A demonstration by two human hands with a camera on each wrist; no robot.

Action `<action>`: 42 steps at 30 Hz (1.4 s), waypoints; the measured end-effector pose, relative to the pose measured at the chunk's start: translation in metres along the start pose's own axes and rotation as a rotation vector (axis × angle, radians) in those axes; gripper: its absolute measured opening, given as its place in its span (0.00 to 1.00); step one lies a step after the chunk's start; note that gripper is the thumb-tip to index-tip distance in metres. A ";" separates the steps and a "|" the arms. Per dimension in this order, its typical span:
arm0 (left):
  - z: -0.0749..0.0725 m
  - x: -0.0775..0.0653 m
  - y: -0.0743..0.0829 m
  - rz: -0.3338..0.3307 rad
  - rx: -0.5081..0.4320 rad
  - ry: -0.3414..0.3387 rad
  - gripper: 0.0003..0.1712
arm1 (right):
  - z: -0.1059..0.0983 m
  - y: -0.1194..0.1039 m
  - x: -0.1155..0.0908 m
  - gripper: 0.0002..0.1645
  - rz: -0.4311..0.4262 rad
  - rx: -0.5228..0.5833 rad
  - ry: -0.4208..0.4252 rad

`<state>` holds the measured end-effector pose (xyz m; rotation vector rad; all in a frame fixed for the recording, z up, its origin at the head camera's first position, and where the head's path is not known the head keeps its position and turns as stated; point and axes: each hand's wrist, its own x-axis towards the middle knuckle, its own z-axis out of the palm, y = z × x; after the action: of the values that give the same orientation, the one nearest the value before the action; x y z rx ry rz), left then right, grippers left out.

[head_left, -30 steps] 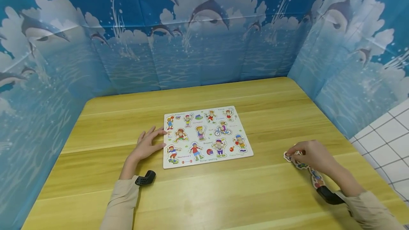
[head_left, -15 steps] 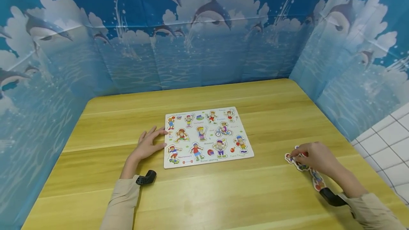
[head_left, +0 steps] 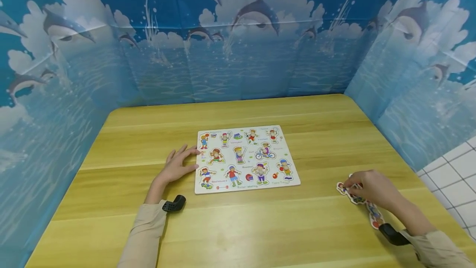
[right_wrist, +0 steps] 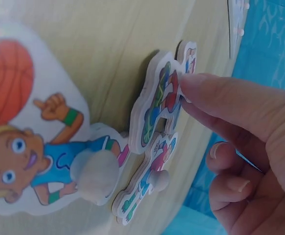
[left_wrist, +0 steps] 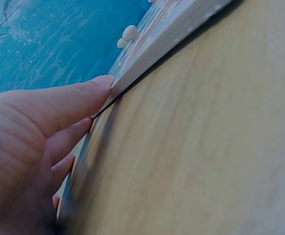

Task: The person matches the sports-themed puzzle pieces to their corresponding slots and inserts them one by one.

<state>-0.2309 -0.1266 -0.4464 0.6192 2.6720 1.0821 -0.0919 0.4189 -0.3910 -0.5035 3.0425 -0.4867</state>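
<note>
My left hand (head_left: 174, 171) rests at the left edge of a white puzzle board (head_left: 227, 162) printed with sporty children. Its thumb touches the board's side in the left wrist view, and the other fingers lie spread along the edge. Over at the right, my right hand (head_left: 375, 191) pinches a skateboarder puzzle piece (right_wrist: 154, 105) between thumb and index finger; any knob there is hidden by the fingertips. Beside it lie a basketball player piece (right_wrist: 59, 152), a knobbed piece with green shoes (right_wrist: 143, 183) and a small piece partly hidden behind (right_wrist: 190, 55).
The wooden table (head_left: 260, 226) extends around the board and pieces. Rounded white knobs (left_wrist: 130, 33) stick up from the board. A dolphin-patterned curtain (head_left: 230, 69) encloses the back and sides. White floor tiles (head_left: 457, 173) show past the right table edge.
The head view has shifted, so everything sits slightly further right in it. Both hands keep nearly the same places beside the board and at the pieces.
</note>
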 end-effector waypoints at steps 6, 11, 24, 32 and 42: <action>-0.001 0.000 0.001 -0.001 -0.005 -0.004 0.23 | 0.001 0.004 0.002 0.08 -0.041 -0.007 0.015; -0.001 0.000 0.001 -0.013 0.002 -0.007 0.22 | 0.000 -0.002 0.004 0.06 -0.009 0.035 -0.009; -0.002 0.000 0.001 0.004 0.012 0.007 0.23 | 0.003 -0.020 0.021 0.04 -0.016 0.084 0.000; -0.003 -0.001 0.000 -0.010 0.007 0.010 0.23 | 0.004 -0.040 0.039 0.03 -0.026 0.050 0.001; -0.004 -0.002 0.006 -0.021 -0.007 0.007 0.24 | 0.007 -0.068 0.063 0.02 -0.104 0.091 0.036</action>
<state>-0.2290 -0.1262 -0.4394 0.5852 2.6739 1.0892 -0.1297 0.3358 -0.3749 -0.6580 3.0220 -0.6419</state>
